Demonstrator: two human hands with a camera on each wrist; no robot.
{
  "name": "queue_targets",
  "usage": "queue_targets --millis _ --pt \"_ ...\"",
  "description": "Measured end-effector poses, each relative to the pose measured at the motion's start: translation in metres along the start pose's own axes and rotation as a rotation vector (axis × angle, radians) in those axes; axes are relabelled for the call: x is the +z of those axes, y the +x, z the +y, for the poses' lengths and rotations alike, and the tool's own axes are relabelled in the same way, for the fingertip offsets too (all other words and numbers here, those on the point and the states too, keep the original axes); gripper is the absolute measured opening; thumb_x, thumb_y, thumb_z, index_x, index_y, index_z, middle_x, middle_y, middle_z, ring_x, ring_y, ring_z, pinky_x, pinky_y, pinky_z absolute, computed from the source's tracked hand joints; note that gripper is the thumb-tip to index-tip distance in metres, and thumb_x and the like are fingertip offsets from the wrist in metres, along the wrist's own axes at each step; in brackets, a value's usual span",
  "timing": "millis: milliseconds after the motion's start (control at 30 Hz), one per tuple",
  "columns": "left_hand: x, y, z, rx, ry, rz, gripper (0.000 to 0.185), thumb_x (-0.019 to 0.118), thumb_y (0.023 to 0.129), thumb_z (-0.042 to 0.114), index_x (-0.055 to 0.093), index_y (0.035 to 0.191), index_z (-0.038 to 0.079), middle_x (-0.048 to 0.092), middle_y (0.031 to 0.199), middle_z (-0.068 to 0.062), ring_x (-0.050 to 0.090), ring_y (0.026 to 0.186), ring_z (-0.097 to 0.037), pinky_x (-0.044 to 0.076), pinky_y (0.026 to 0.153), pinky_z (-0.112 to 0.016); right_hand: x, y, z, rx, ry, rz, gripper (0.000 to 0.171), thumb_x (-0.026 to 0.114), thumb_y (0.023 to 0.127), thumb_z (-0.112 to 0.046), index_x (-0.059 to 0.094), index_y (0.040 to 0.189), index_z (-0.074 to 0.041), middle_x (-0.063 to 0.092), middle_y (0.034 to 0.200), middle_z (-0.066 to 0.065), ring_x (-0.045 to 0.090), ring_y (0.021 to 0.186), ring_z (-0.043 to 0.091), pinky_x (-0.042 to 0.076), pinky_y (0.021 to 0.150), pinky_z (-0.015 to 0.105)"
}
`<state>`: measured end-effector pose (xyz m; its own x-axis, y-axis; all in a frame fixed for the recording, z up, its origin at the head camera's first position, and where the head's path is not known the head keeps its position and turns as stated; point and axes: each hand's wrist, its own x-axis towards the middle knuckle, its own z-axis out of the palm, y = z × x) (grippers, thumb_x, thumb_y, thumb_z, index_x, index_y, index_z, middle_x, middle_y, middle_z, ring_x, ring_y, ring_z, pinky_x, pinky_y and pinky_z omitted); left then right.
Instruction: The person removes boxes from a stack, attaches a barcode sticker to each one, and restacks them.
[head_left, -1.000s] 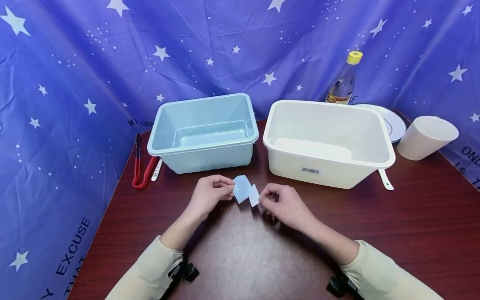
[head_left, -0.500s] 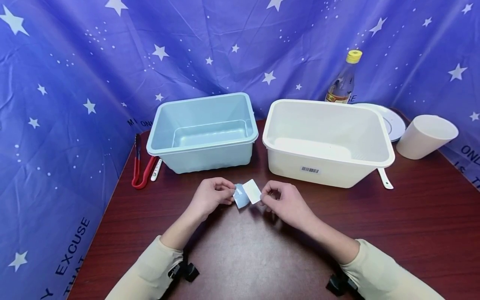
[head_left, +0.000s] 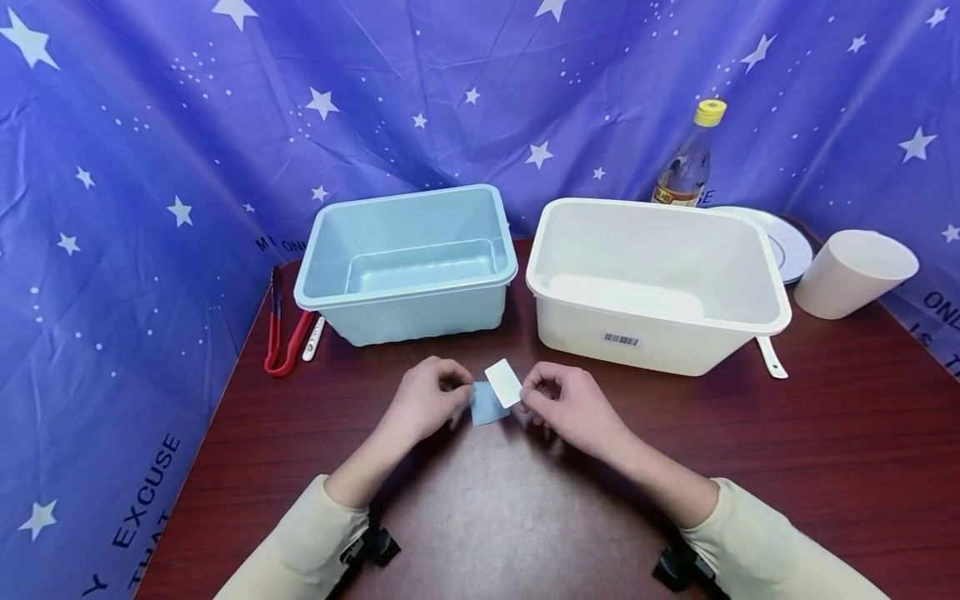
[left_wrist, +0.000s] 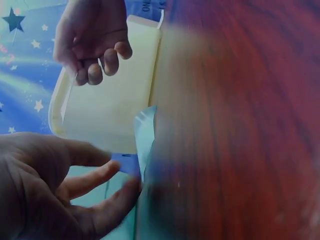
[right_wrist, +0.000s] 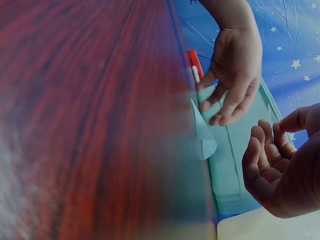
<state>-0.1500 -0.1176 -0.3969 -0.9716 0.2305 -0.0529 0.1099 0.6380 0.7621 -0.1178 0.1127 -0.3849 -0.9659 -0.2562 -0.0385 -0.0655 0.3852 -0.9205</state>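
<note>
My right hand [head_left: 573, 408] pinches a small white card [head_left: 503, 382] with rounded corners by its right corner, between thumb and forefinger. Below and slightly left of the card, a thin pale-blue sheet [head_left: 486, 410] lies low over the table, partly covered by the card in the head view. My left hand [head_left: 427, 400] is beside the sheet's left edge. In the left wrist view the left hand's fingertips [left_wrist: 131, 186] are spread apart, and the sheet [left_wrist: 145, 132] stands curled just beyond them. From the right wrist, the sheet [right_wrist: 202, 132] shows bent, below the left hand's loose fingers.
A light-blue bin [head_left: 420, 312] and a white bin [head_left: 577, 333] stand behind the hands. Red-handled tongs [head_left: 285, 350] and a white handle [head_left: 313, 340] lie left. On the right are a yellow-capped bottle [head_left: 682, 171], a plate [head_left: 791, 250], a white cup [head_left: 843, 283] and another white handle [head_left: 771, 358].
The left fingers have parted from the blue sheet, which has dropped lower. The white card has turned its broad face to the head camera, still pinched by the right hand.
</note>
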Motion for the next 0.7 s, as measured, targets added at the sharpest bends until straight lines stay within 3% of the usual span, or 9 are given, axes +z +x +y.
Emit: queue_targets --millis 67,133,300,467,533,700 --pt "0.001 -0.001 0.002 0.101 0.044 0.096 0.006 0.073 0.089 0.009 0.075 0.092 0.013 0.063 0.099 -0.001 0.064 0.080 -0.014 0.051 0.078 -0.034 0.000 0.000 0.000 -0.001 -0.003 0.003 0.009 0.060 0.094 -0.009 0.067 0.088 -0.006 0.070 0.079 0.011 0.063 0.061 0.033 0.052 0.048 0.036" --pt "0.002 -0.003 0.006 0.196 0.030 0.171 0.008 0.073 0.088 0.005 0.074 0.092 0.012 0.064 0.100 0.000 0.064 0.082 -0.015 0.053 0.076 -0.033 0.000 0.000 0.000 0.000 -0.005 0.005 0.009 0.060 0.094 -0.009 0.067 0.089 -0.005 0.070 0.079 0.010 0.063 0.061 0.032 0.052 0.048 0.036" --pt "0.006 -0.010 0.018 0.452 -0.015 0.278 0.012 0.073 0.086 -0.001 0.073 0.093 0.010 0.063 0.094 0.002 0.062 0.081 -0.009 0.054 0.068 -0.027 0.001 0.000 0.000 0.002 -0.010 0.011 0.010 0.061 0.094 -0.010 0.067 0.089 -0.005 0.070 0.078 0.010 0.064 0.061 0.032 0.052 0.048 0.036" --pt "0.004 -0.018 0.028 0.616 0.084 0.402 0.016 0.073 0.085 -0.001 0.072 0.097 0.010 0.061 0.098 0.001 0.059 0.093 -0.014 0.052 0.078 -0.030 0.001 0.000 0.001 0.006 -0.013 0.022 0.010 0.061 0.094 -0.010 0.068 0.090 -0.004 0.069 0.077 0.010 0.063 0.059 0.030 0.052 0.047 0.038" --pt "0.004 -0.021 0.031 0.647 0.120 0.410 0.016 0.073 0.085 0.000 0.073 0.098 0.010 0.060 0.098 0.001 0.057 0.094 -0.015 0.050 0.080 -0.031 0.001 0.000 0.001 0.016 -0.009 0.023 0.011 0.060 0.094 -0.011 0.068 0.090 -0.005 0.069 0.077 0.011 0.062 0.058 0.030 0.052 0.046 0.039" --pt "0.009 -0.023 0.033 0.690 0.233 0.338 0.010 0.077 0.086 0.007 0.076 0.095 0.011 0.060 0.095 0.003 0.055 0.085 -0.015 0.048 0.074 -0.029 0.001 0.000 0.000 0.023 -0.014 0.014 0.013 0.059 0.095 -0.012 0.069 0.091 -0.005 0.069 0.078 0.012 0.063 0.060 0.032 0.053 0.047 0.038"
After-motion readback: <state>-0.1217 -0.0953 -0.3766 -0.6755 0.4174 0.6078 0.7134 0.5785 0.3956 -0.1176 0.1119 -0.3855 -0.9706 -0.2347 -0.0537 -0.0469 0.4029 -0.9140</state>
